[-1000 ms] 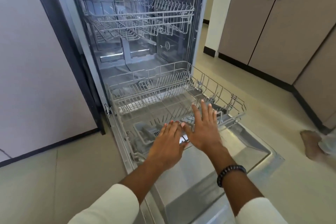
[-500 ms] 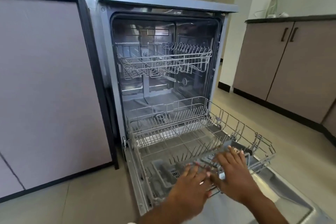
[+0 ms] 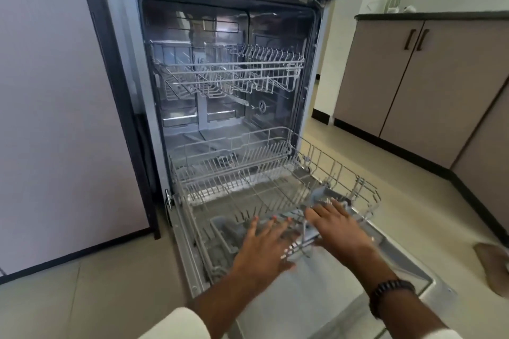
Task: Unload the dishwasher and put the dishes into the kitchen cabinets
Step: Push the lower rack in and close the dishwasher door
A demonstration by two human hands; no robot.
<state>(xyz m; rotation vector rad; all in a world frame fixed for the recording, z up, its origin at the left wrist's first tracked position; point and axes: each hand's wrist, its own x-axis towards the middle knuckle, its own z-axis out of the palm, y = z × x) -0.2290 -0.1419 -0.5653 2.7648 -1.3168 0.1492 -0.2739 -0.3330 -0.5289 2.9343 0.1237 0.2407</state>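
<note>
Lower rack [image 3: 264,190], centre frame, stands pulled out over the open door [image 3: 316,305]; no dishes visible. Left hand [image 3: 265,249] and right hand [image 3: 337,226] lie spread flat on its front rail. Judged light, rigid wire; best gripped at that rail.

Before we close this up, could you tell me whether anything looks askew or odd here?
Nothing looks damaged or spilled. Both racks hold no dishes; the lower rack sits pulled out over the open door, with the left hand and right hand flat on its front edge.
</note>
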